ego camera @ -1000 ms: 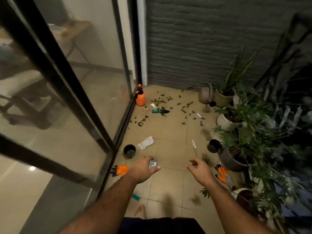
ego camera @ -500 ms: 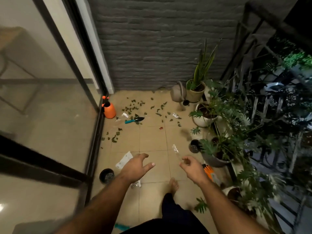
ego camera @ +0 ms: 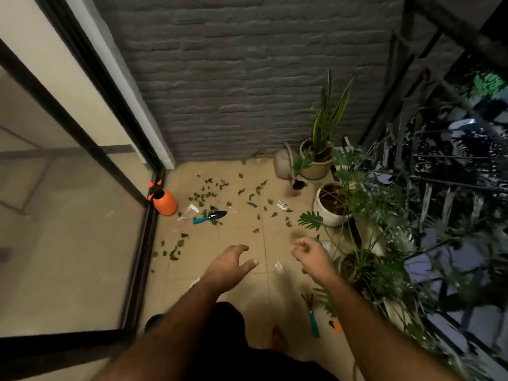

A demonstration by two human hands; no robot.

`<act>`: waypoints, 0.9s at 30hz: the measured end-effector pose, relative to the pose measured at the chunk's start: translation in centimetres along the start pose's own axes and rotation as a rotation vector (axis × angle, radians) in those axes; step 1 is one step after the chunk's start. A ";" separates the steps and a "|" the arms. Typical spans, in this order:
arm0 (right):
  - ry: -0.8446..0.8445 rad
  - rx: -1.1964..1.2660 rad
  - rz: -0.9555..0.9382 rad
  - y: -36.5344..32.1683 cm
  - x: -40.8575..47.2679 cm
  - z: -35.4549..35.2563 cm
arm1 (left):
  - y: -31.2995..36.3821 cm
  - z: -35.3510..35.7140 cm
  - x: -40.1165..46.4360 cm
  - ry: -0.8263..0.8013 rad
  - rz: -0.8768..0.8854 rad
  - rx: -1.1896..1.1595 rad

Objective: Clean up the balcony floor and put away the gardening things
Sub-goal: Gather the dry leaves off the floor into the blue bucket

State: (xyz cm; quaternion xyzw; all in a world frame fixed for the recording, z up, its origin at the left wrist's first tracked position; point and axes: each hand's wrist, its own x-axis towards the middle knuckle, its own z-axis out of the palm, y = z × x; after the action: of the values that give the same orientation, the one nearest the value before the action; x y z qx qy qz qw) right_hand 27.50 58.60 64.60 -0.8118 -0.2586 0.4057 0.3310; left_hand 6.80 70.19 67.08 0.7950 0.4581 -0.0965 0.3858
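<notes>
Green leaves [ego camera: 203,193] lie scattered over the tan floor tiles [ego camera: 236,237] towards the grey brick wall. A teal-handled trowel [ego camera: 210,217] lies among them, right of an orange spray bottle [ego camera: 165,202] by the glass door. A teal-handled hand rake [ego camera: 312,317] and a bit of orange glove [ego camera: 336,325] lie near my right forearm. Clear wrappers [ego camera: 279,266] and a white scrap [ego camera: 281,206] dot the floor. My left hand [ego camera: 228,264] hovers with fingers spread and relaxed, holding nothing. My right hand [ego camera: 310,255] hangs loosely curled and holds nothing.
A grey watering can [ego camera: 284,166] and several potted plants [ego camera: 332,204] line the right side along the dark railing [ego camera: 428,182]. The glass sliding door [ego camera: 82,215] bounds the left. A black pot [ego camera: 154,321] sits by the door frame near my legs.
I have stepped forward along the balcony, so the leaves, trowel and spray bottle are nearer. The black pot and gloves have slid back behind my arms. Both hands stay out front, holding nothing.
</notes>
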 end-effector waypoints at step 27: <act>0.137 0.225 0.355 -12.5 30.3 1.0 | 2.4 -18.1 37.5 -0.273 0.088 0.052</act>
State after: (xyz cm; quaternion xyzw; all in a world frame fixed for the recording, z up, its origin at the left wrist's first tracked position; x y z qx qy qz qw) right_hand 41.00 87.88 58.71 -0.8281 -0.0418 0.4278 0.3598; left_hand 26.13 106.74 61.71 0.8036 0.3635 -0.1987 0.4274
